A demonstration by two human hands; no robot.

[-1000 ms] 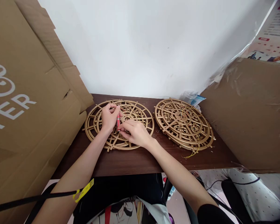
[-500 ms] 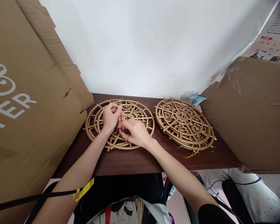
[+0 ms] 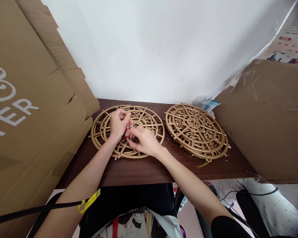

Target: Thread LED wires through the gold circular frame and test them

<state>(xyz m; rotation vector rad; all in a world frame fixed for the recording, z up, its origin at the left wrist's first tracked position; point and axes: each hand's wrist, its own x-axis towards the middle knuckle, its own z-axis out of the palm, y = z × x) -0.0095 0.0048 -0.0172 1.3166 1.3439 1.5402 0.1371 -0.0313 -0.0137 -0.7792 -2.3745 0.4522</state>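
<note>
Two round gold openwork discs lie on a dark wooden table point(image 3: 149, 170). Both my hands rest over the left disc point(image 3: 99, 132). My left hand point(image 3: 117, 125) is curled, pinching a small red tool point(image 3: 127, 130) held upright near the disc's centre. My right hand point(image 3: 144, 140) lies just right of it, fingertips pinched together against the lower end of the red tool and some thin dark wire on the disc. The right disc point(image 3: 196, 130) lies untouched, with thin yellow wire point(image 3: 203, 163) trailing from its near edge.
A large cardboard box point(image 3: 27, 109) with white lettering leans at the left. Another cardboard sheet point(image 3: 265, 119) covered in film stands at the right. A white wall is behind the table. A small plastic packet point(image 3: 205, 104) lies by the right disc.
Both hands stay on the left disc; the fingers have shifted only slightly round the red tool. The view has moved a little.
</note>
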